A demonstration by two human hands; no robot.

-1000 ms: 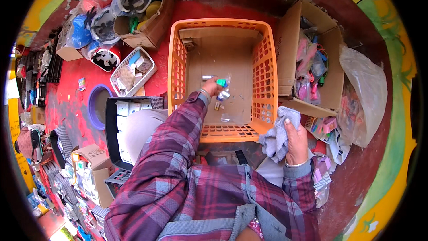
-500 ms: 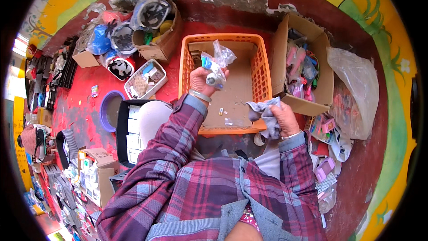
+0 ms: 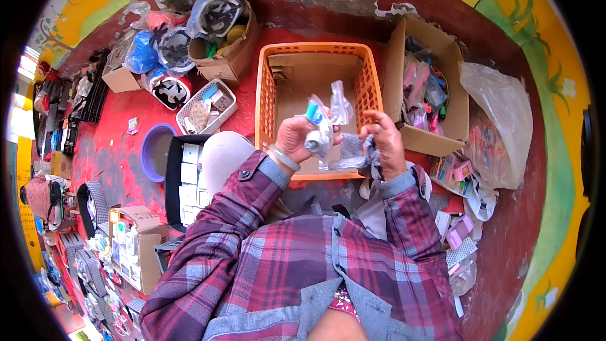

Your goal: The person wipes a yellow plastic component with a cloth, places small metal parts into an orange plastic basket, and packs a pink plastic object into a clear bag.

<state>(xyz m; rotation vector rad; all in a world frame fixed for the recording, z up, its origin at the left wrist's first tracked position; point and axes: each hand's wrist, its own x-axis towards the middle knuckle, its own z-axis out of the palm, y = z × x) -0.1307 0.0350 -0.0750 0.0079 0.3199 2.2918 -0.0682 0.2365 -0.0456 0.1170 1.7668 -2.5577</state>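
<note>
My left hand is closed around a small clear plastic bag with white and blue-green items inside. Another clear bag sticks up beside it. Across from it, my right hand grips a crumpled grey cloth, which hangs below its fingers. Thumb and forefinger of that hand are raised toward the bags. Both hands are over the near part of an orange plastic basket with cardboard lining its bottom. What lies under the hands is partly hidden.
To the right stands an open cardboard box of mixed small goods, near a large clear plastic sack. At left are a white basket, a purple tub, a black box of white packs and a carton with bagged goods.
My left hand has come nearer and to the right with the bags. My right hand, still with the cloth, has moved left and up, so the two hands are closer together.
</note>
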